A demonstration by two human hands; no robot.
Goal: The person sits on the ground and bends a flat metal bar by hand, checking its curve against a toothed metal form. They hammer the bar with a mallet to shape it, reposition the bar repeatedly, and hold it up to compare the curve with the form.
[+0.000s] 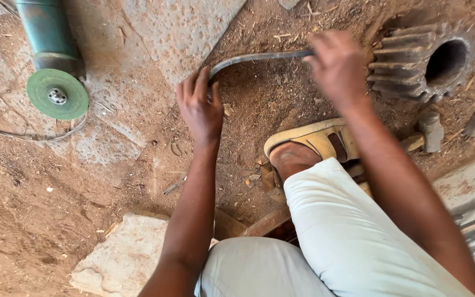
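Fingers of both hands, left hand (199, 107) and right hand (336, 66), curled round curved metal bar (259, 56) (dark, rusty).

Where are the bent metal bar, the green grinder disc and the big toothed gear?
bent metal bar (259, 56), head view, on the middle of its dark strip.
green grinder disc (42, 88), head view, on its flat green face.
toothed gear (399, 58), head view, on its ridged teeth.
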